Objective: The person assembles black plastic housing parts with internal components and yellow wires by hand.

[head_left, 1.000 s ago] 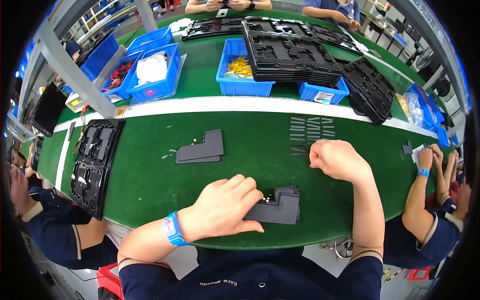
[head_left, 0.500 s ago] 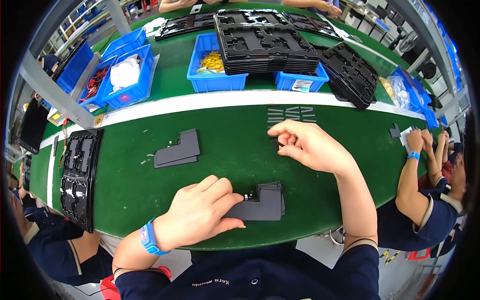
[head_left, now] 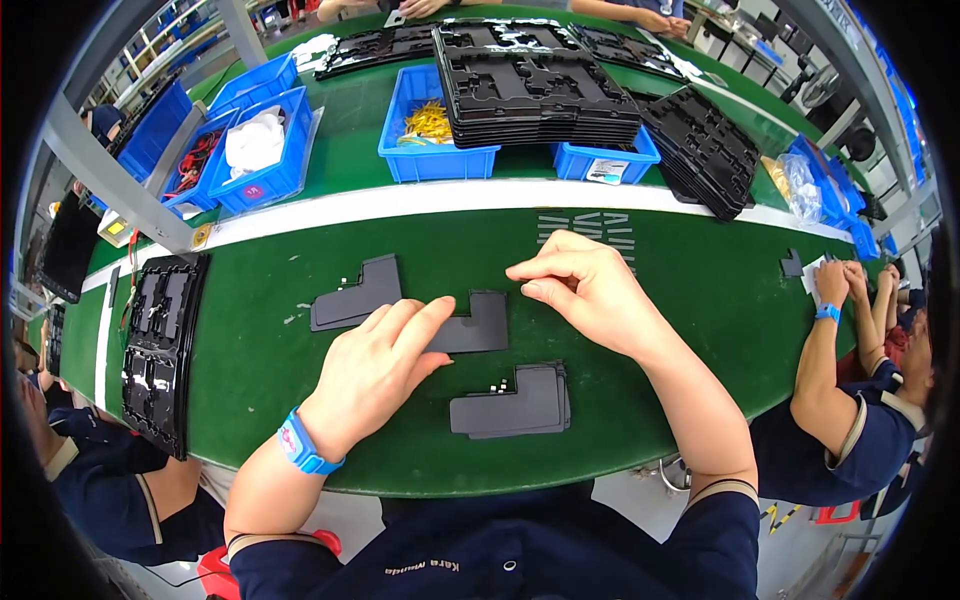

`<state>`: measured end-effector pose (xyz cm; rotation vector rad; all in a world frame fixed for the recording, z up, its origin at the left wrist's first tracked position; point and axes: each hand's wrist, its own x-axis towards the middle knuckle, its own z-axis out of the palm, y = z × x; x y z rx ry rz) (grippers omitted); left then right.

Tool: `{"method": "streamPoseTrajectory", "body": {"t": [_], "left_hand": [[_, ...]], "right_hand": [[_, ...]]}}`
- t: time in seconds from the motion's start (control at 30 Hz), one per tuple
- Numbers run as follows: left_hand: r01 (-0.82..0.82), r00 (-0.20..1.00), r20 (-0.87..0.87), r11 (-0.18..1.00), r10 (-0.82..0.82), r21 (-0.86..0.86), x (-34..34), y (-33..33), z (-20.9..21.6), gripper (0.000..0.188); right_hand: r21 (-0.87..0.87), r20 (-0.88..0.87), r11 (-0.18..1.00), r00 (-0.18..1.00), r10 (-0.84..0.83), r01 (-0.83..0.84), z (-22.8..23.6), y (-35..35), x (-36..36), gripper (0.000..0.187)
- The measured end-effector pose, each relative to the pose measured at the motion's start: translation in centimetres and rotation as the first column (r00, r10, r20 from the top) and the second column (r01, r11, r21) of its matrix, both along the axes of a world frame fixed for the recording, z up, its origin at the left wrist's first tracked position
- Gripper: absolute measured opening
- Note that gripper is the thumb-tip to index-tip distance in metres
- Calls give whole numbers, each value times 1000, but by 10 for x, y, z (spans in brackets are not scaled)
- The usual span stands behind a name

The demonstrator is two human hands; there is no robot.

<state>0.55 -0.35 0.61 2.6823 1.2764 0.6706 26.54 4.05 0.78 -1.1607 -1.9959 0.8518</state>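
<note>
Long green workbench under grey metal frame posts

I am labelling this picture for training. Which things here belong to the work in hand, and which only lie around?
In the work:
left hand pressing on the dark L-shaped panel
right hand just above the belt
stack of like panels
third panel

Lying around:
blue bins
black trays
tray at left

Bare-handed, left hand and right hand. Blue wristband just behind left hand, with a small pink patch. Short navy sleeves with pale cuff edging, well behind wristband. Navy shirt, small light lettering.
</note>
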Motion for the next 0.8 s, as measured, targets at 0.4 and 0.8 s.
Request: {"method": "streamPoseTrajectory", "body": {"t": [0.4,0.8], "left_hand": [[51,998,-27,998,-50,35,1,3,-1,54],[110,994,-14,987,-109,116,-3,7,-8,57]], "right_hand": [[-109,-57,994,998,0,-6,-6,1,-21,7],[-114,-24,993,1000,-14,11,-2,-1,-24,9]]}}
